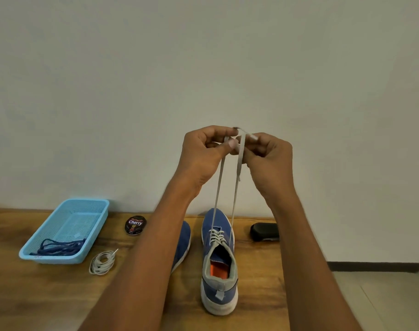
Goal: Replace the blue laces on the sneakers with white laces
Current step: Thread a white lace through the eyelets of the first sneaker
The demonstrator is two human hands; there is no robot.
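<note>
Left hand (207, 149) and right hand (266, 151) are raised together, each pinching one end of the white lace (218, 197) between thumb and fingers; the two ends cross or meet right at the fingertips, exact overlap hard to read. Both strands run taut straight down from the hands to the right shoe (218, 259), where the lace is already crossed through the eyelets. Judgement: lacing on this shoe looks complete, hands are evening the ends or starting the knot. Lace is flat, soft, light, no stiffness, so it goes slack and twists if tension drops; best held near the tips, where the aglets give something firm. Shoe is light enough that a hard upward pull may lift or tip it. Second shoe (183, 244) sits just left of the first, mostly hidden under the left forearm; its lacing can't be seen. Further left below the hands: spare white lace coil (102, 262), then basket (60, 235) holding the blue laces (60, 247). Polish tin (135, 225) sits beyond the coil, dark brush (264, 231) to the right of the shoes.
</note>
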